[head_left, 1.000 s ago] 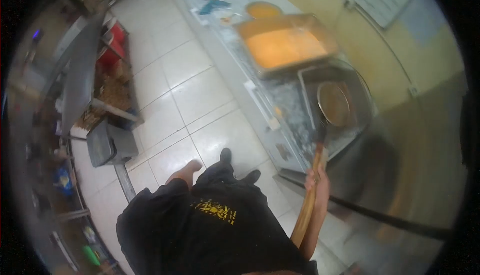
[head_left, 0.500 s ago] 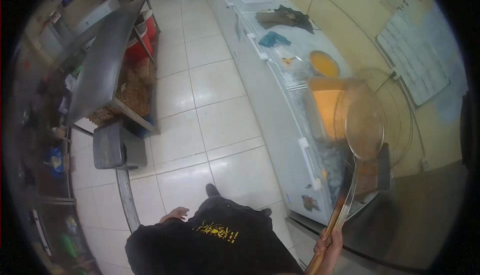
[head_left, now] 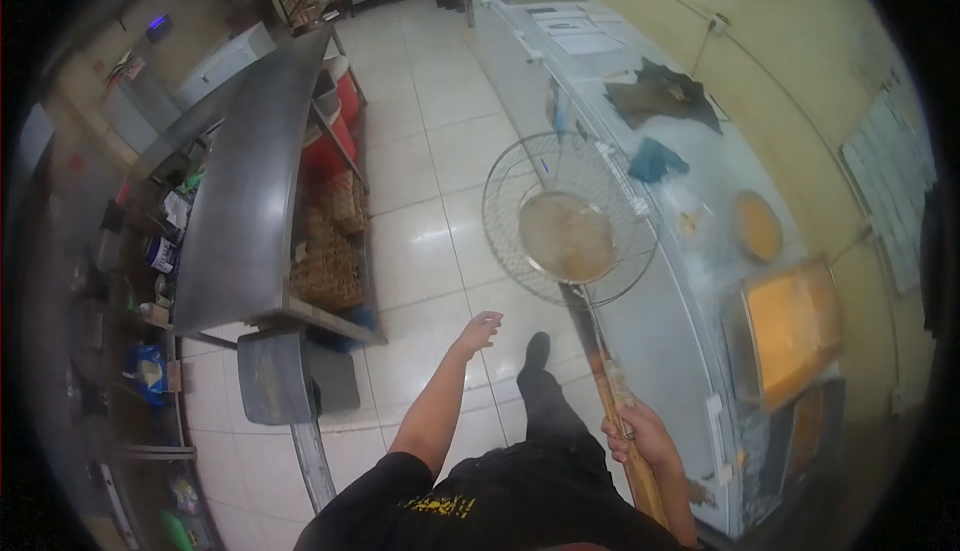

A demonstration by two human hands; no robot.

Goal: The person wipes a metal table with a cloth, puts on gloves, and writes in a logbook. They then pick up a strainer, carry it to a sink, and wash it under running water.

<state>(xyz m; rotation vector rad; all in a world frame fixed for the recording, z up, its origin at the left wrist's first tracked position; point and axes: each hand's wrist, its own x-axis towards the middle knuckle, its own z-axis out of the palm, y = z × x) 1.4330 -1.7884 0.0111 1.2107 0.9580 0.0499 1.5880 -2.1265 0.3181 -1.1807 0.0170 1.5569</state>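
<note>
My right hand [head_left: 642, 433] is wrapped round the wooden handles of two long kitchen tools. One is a round fine-mesh skimmer [head_left: 567, 236]; the other is a wider wire strainer [head_left: 508, 260], its open-mesh bowl lying around the skimmer. Both heads point forward, above the floor and the side of the white chest freezer. In front of my body, my left hand [head_left: 482, 333] hangs over the tiles with fingers apart and nothing in it. My foot [head_left: 538, 351] shows between the hands.
Along the right stand white chest freezers [head_left: 690, 351], bearing a metal pan of orange contents [head_left: 790, 336], a round orange-filled bowl [head_left: 760, 227], a blue-green cloth [head_left: 657, 159] and dark fabric [head_left: 663, 99]. On the left are a steel table [head_left: 245, 181] and a grey bin [head_left: 290, 376].
The skimmer and wire strainer have swung left, from over the freezer to above the floor. My left arm has come forward into fuller view. The camera has turned right.
</note>
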